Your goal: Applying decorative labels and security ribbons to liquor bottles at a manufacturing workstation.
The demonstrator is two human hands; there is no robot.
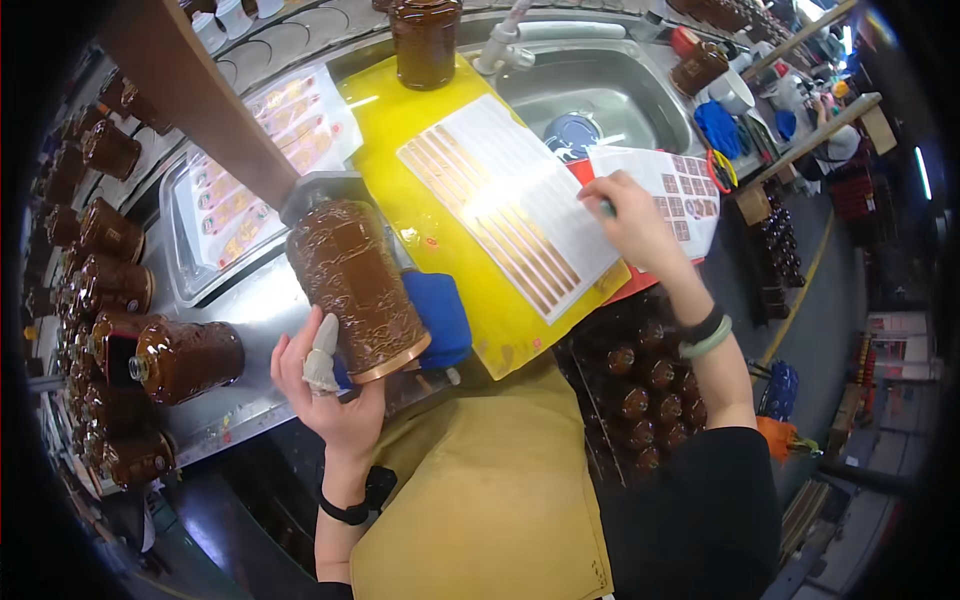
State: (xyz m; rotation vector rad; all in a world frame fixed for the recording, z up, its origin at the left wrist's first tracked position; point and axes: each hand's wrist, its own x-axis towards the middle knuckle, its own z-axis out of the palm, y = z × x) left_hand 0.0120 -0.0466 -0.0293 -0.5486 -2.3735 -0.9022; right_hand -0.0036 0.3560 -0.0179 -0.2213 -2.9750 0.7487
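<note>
A brown embossed jar (350, 280) with a copper band at its base leans against a grey block at the lower end of a brown post. My left hand (335, 385) grips the jar near its base, with pale finger covers on some fingers. Over the right edge of a white sheet with gold strips (500, 200), my right hand (635, 220) is closed around a small dark green thing, mostly hidden. Close to that hand lies a sheet of small brown labels (685, 195). A blue cloth (440, 315) is bunched beside the jar.
Under the strip sheet lies a yellow mat (375, 115), with another brown jar (425, 45) at its far end. A metal sink (640, 100) is at the back. Several brown jars crowd the left side, including one lying down (200, 360). A tray with label sheets (185, 235) sits left.
</note>
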